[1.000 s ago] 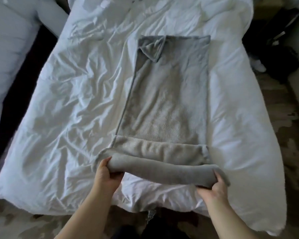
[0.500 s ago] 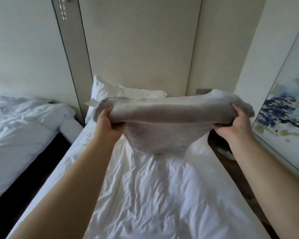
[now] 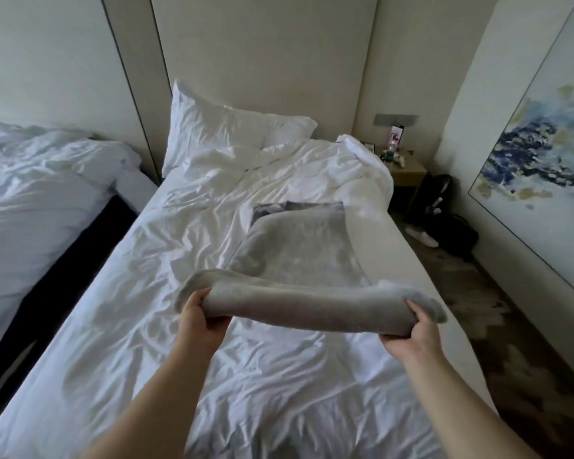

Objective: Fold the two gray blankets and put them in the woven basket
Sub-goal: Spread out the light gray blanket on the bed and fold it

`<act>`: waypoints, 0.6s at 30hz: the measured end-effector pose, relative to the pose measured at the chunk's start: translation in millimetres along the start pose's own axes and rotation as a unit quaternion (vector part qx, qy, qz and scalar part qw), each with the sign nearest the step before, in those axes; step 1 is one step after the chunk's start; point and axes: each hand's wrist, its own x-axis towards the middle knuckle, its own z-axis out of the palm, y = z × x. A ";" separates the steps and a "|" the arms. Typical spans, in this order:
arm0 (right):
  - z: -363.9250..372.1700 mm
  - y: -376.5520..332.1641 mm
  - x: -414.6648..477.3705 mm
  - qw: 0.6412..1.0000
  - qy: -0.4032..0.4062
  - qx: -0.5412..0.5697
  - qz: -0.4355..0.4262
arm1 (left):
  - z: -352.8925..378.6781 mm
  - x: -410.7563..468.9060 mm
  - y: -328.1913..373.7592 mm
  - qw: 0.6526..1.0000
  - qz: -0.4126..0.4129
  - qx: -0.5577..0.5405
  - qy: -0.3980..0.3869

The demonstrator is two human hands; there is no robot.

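at the far left, a second bed (image 3: 40, 200) with rumpled white bedding is cut off by the frame edge, and the dark gap between the two beds cannot be made out in detail. the near end of the main bed (image 3: 146, 326) is cropped by the lower edge, and both forearms are cropped there as well. the woven basket cannot be seen in this view, and only one gray blanket (image 3: 299, 256) can be told.

the left hand (image 3: 201, 318) is held out over the white duvet, palm turned inward, with its fingers curled shut on the left end of the blanket's raised fold; the fingertips are hidden under the cloth. the near edge of the blanket is lifted off the bed as a thick, doubled roll stretched between the two hands, while its far part is laid flat on the duvet, right of the bed's middle, with one far corner turned back. a white pillow (image 3: 226, 127) is propped against the wall panel at the head of the bed.

the right hand (image 3: 411, 336) is held slightly lower and nearer, its fingers clamped on the right end of the roll, the thumb seen on top. further right, small items on a bedside table (image 3: 408, 170) are too small to identify, a dark bag (image 3: 444, 220) is set on the floor, and a framed painting (image 3: 544, 180) is cut off by the right edge.
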 end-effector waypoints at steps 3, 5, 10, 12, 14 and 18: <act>-59.6 32.3 -32.9 0.999 0.034 -0.008 0.004 | -69.1 -26.5 -28.5 0.999 -0.034 0.010 0.037; -94.0 47.2 -59.6 0.998 0.053 -0.016 0.003 | -105.4 -50.8 -43.8 0.997 -0.053 0.017 0.059; -167.0 76.4 -122.4 0.996 0.085 -0.030 0.021 | -180.9 -117.1 -68.2 0.989 -0.085 0.027 0.116; -188.3 85.7 -141.9 0.995 0.092 -0.032 0.028 | -205.0 -137.0 -73.4 0.988 -0.103 0.024 0.109; -203.7 92.3 -157.3 0.995 0.093 -0.018 0.031 | -220.8 -149.8 -76.8 0.989 -0.108 0.022 0.098; -214.3 98.2 -174.8 0.996 0.087 0.007 0.029 | -231.1 -159.7 -75.4 0.991 -0.102 0.008 0.086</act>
